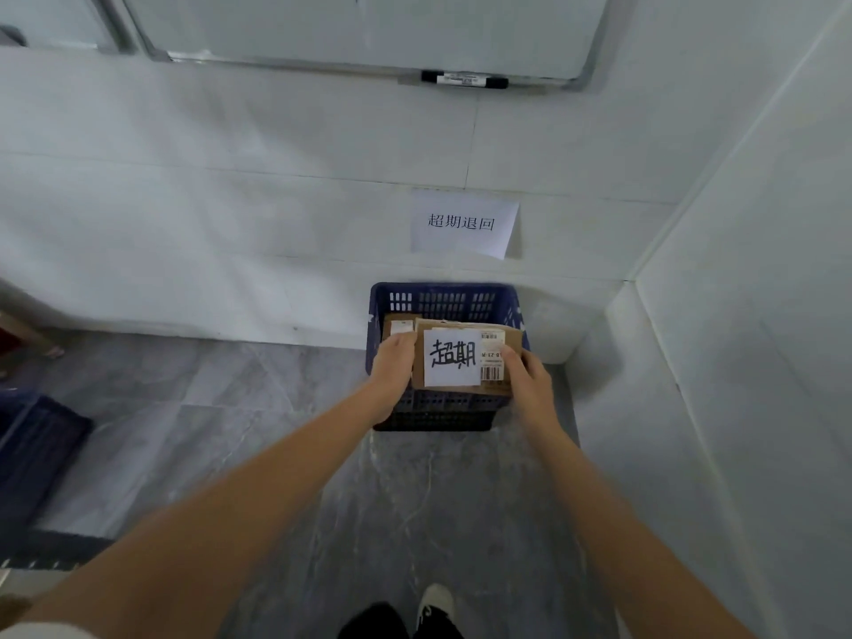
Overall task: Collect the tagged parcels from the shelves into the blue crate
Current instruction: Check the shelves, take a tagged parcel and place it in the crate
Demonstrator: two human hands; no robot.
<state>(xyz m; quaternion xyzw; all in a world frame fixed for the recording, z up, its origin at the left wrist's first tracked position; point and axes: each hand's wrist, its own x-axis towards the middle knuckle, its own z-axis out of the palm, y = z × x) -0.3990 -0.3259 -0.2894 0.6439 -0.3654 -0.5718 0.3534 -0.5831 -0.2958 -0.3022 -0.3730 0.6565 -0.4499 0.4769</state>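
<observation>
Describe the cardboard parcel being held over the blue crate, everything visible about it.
The parcel is a flat brown cardboard box, lying roughly level with its broad face up. A white paper tag with large handwritten black characters covers much of that face, and a printed shipping label with barcodes sits at its right. The left hand grips its left edge and the right hand its right edge. It sits at the top of the blue crate, over another cardboard parcel partly visible behind it.

A parcel [465,357] sits over the crate [442,302], between both hands, below a wall sign [463,223].
</observation>
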